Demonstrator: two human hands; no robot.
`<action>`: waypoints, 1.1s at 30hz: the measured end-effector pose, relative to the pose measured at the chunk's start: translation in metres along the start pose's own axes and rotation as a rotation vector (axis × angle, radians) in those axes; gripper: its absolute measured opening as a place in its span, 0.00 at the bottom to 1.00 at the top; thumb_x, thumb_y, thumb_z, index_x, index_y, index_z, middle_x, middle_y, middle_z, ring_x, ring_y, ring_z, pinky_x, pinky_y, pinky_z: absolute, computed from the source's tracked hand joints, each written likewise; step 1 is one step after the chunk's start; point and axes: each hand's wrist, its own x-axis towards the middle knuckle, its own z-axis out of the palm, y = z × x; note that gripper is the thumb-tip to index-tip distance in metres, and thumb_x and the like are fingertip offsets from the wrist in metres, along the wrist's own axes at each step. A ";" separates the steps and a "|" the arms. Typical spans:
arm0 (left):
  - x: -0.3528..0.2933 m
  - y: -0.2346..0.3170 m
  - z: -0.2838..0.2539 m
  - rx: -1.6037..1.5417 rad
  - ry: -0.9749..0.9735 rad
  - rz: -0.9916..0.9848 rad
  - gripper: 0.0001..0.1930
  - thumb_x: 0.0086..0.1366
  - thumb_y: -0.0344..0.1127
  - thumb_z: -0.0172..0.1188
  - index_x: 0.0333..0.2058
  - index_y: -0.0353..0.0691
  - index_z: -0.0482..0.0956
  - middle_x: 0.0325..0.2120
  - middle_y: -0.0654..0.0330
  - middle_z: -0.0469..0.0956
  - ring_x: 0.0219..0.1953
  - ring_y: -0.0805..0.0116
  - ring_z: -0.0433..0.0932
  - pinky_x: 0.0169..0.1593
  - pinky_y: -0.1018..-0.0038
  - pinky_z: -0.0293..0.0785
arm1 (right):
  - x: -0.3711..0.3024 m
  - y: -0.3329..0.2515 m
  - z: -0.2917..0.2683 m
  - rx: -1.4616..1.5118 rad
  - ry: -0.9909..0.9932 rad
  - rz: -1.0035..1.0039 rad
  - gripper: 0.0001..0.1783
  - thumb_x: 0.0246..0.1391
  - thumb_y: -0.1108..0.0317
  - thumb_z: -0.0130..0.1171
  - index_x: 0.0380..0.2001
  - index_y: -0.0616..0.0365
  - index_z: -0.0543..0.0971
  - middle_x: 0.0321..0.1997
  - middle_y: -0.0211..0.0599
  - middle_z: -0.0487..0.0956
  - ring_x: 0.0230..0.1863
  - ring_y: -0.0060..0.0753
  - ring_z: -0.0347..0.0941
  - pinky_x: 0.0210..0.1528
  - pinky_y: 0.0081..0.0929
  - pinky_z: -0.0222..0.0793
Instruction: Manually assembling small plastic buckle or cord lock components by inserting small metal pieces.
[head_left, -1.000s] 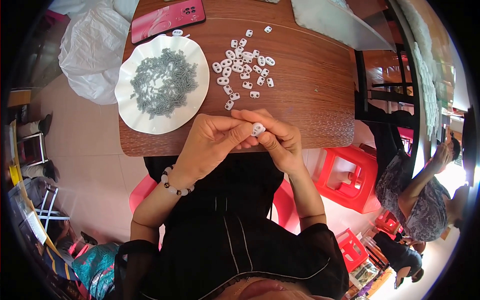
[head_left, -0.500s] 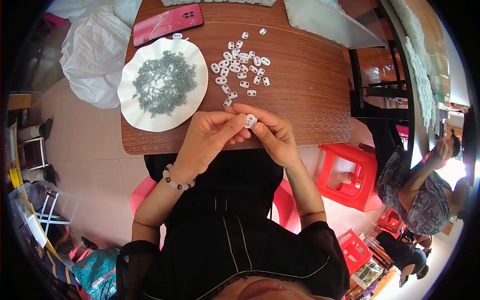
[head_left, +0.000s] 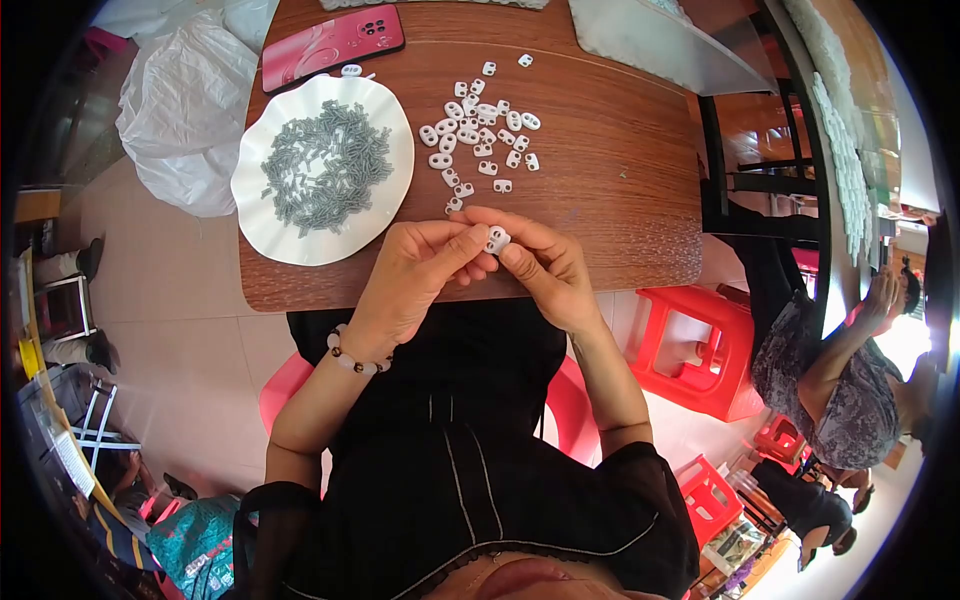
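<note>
Between the fingertips of both hands, just over the near table edge, is a small white plastic cord lock [head_left: 497, 240] with two round holes. My left hand [head_left: 415, 270] pinches it from the left with thumb and fingers. From the right, my right hand [head_left: 555, 275] closes thumb and forefinger on the same piece. Beyond the hands lie several loose white two-hole plastic pieces [head_left: 468, 137], some oval and some squarish. To the left, a white wavy-rimmed plate [head_left: 250, 220] bears a heap of small grey metal springs [head_left: 335, 170].
A pink phone [head_left: 325, 45] lies at the table's far left, with one white piece [head_left: 351, 70] by the plate. A white plastic bag [head_left: 185, 110] is left of the table [head_left: 610, 170]. Red stools [head_left: 700, 350] stand at the right, where other people sit.
The cord lock has shifted very slightly left and turned a little between my fingertips. Both hands keep nearly the same grip.
</note>
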 end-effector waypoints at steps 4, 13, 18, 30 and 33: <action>0.002 -0.005 -0.001 -0.009 -0.006 0.010 0.14 0.68 0.39 0.55 0.37 0.33 0.80 0.27 0.63 0.79 0.29 0.81 0.73 0.35 0.84 0.68 | -0.001 -0.001 -0.003 -0.052 0.010 0.036 0.20 0.63 0.67 0.49 0.55 0.68 0.70 0.54 0.44 0.76 0.54 0.29 0.71 0.57 0.27 0.65; 0.005 -0.015 0.000 -0.070 0.021 -0.004 0.21 0.69 0.47 0.52 0.35 0.32 0.81 0.25 0.62 0.78 0.27 0.80 0.73 0.33 0.84 0.69 | 0.026 -0.058 -0.024 -0.369 0.400 -0.087 0.17 0.59 0.67 0.56 0.48 0.66 0.76 0.41 0.45 0.81 0.40 0.29 0.79 0.38 0.22 0.75; 0.004 -0.014 -0.001 -0.081 0.024 0.010 0.20 0.69 0.46 0.53 0.34 0.32 0.81 0.24 0.62 0.78 0.27 0.79 0.74 0.32 0.83 0.70 | 0.087 -0.124 -0.092 -0.941 0.648 -0.395 0.22 0.58 0.60 0.57 0.48 0.68 0.76 0.35 0.41 0.83 0.34 0.21 0.78 0.34 0.16 0.71; 0.006 -0.017 -0.004 -0.099 0.009 -0.012 0.19 0.68 0.45 0.53 0.33 0.32 0.81 0.24 0.62 0.78 0.26 0.79 0.74 0.32 0.82 0.70 | 0.108 -0.111 -0.131 -1.337 0.758 -0.325 0.20 0.58 0.59 0.57 0.45 0.66 0.78 0.32 0.38 0.83 0.34 0.23 0.79 0.37 0.20 0.73; 0.008 -0.017 -0.003 -0.088 0.009 -0.006 0.19 0.68 0.45 0.53 0.33 0.32 0.81 0.24 0.62 0.78 0.26 0.78 0.74 0.32 0.82 0.70 | 0.102 -0.096 -0.108 -1.278 0.771 -0.379 0.16 0.57 0.63 0.59 0.41 0.65 0.80 0.33 0.35 0.83 0.34 0.22 0.78 0.37 0.19 0.72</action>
